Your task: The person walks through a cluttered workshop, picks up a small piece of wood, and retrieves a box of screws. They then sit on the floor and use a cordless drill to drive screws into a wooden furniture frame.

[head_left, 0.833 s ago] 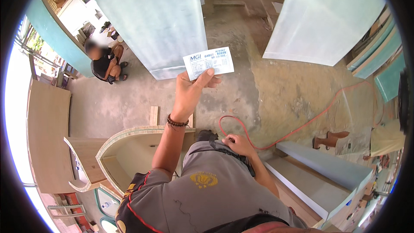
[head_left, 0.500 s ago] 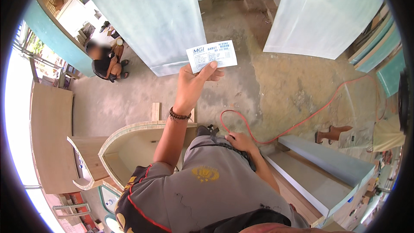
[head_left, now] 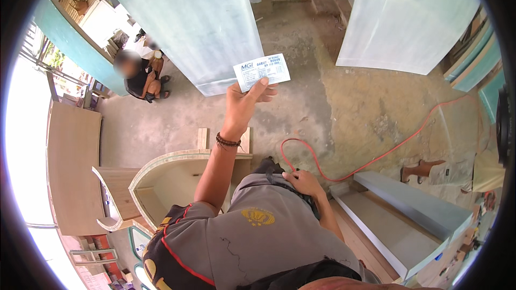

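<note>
Raised in front of me, my left hand [head_left: 248, 102] pinches a small white paper ticket with blue print [head_left: 274, 69]. The thumb lies across its lower edge and the fingers are behind it. A dark beaded bracelet [head_left: 228, 140] circles that wrist. Down at my waist, my right hand [head_left: 304, 182] is closed with curled fingers against my grey clothing, beside a dark strap or cloth. Whatever those fingers hold is hidden. A red hose or cable [head_left: 371, 157] runs across the floor just beyond this hand.
Two tall pale blue-green panels [head_left: 188, 27] [head_left: 403, 21] stand ahead. A curved wooden cabinet frame [head_left: 161, 180] is at my left, a long grey box-shaped piece [head_left: 398, 225] at my right. One person [head_left: 141, 78] squats far left; another person's legs [head_left: 424, 169] show at right.
The surroundings have shifted slightly to the right in view. My left hand keeps the ticket raised, a little more tilted. My right hand stays at my waist, its fingers slightly shifted.
</note>
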Available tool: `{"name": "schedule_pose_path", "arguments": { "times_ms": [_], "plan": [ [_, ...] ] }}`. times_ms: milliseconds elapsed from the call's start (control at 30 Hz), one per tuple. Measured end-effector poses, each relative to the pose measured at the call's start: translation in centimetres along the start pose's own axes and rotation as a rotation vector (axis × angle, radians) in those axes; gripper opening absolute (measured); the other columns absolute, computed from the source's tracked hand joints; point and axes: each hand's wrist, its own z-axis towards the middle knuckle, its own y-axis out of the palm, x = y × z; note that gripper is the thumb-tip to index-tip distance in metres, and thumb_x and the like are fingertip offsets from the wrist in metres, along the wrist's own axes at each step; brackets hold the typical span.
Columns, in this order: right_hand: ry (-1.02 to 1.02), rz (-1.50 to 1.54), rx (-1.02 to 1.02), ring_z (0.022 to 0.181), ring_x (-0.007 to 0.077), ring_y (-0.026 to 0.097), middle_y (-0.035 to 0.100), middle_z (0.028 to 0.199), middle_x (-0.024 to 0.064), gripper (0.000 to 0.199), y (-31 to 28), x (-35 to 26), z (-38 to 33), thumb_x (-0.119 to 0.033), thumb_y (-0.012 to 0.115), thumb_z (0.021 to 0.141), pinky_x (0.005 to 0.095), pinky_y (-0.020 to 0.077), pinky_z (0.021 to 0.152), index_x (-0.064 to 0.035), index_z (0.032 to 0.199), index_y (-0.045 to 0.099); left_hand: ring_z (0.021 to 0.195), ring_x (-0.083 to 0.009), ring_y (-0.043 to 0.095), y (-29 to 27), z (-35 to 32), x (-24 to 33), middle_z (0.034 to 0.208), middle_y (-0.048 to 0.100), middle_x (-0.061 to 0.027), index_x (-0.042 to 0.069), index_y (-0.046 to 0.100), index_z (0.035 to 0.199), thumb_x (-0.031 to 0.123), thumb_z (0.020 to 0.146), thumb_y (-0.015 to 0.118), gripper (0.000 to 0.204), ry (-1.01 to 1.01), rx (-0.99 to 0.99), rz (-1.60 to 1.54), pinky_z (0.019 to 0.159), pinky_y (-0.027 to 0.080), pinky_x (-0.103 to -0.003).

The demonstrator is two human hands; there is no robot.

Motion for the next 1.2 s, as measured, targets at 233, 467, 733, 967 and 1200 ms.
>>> {"name": "schedule_pose_path", "arguments": {
  "times_ms": [233, 467, 733, 967, 1200],
  "plan": [
    [-0.056, -0.013, 0.004, 0.072, 0.0401, 0.058, 0.061, 0.073, 0.0232, 0.062, -0.4, 0.8, -0.8, -0.054, 0.048, 0.092, 0.0437, 0.0444, 0.067, 0.0019, 0.073, 0.065, 0.083, -0.0189, 0.069, 0.2, 0.0, -0.4, 0.099, 0.070, -0.0147, -0.004, 0.064, 0.110, 0.021, 0.092, 0.064, 0.031, 0.019, 0.033, 0.011, 0.069, 0.056, -0.029],
    [-0.044, 0.054, -0.016, 0.066, 0.0369, 0.055, 0.059, 0.071, 0.0223, 0.061, 0.5, 2.4, -0.3, -0.053, 0.050, 0.091, 0.0418, 0.0431, 0.065, 0.0032, 0.072, 0.062, 0.088, -0.0203, 0.069, -1.8, 1.9, -4.1, 0.102, 0.069, -0.0166, -0.004, 0.062, 0.114, 0.023, 0.093, 0.062, 0.034, -0.006, 0.120, 0.073, 0.070, 0.056, -0.030],
    [-0.004, 0.135, -0.049, 0.065, 0.0226, 0.057, 0.060, 0.069, 0.0172, 0.059, 0.2, 4.0, 0.0, -0.053, 0.053, 0.091, 0.0379, 0.0445, 0.066, 0.0039, 0.081, 0.065, 0.091, -0.0169, 0.062, -2.6, 2.1, -5.2, 0.106, 0.064, -0.0092, 0.005, 0.055, 0.114, 0.022, 0.095, 0.058, 0.025, -0.166, 0.097, -0.402, 0.077, 0.053, -0.036],
    [0.015, 0.102, -0.115, 0.067, 0.0157, 0.055, 0.061, 0.070, 0.0127, 0.056, -0.4, 4.4, 0.3, -0.052, 0.056, 0.090, 0.0332, 0.0446, 0.065, 0.0029, 0.085, 0.066, 0.088, -0.0146, 0.059, -3.5, 0.9, -5.6, 0.099, 0.062, -0.0030, 0.010, 0.054, 0.111, 0.019, 0.097, 0.052, 0.016, -0.173, 0.109, -0.570, 0.077, 0.051, -0.036],
    [0.012, 0.130, -0.138, 0.065, 0.0103, 0.044, 0.050, 0.065, 0.0028, 0.050, -1.6, 3.9, 2.1, -0.046, 0.059, 0.090, 0.0312, 0.0403, 0.061, 0.0024, 0.076, 0.060, 0.087, -0.0128, 0.060, -5.2, 2.2, -6.1, 0.097, 0.063, -0.0001, 0.012, 0.052, 0.108, 0.019, 0.098, 0.050, 0.012, -0.173, 0.154, -0.684, 0.079, 0.049, -0.032]
  ]
}}
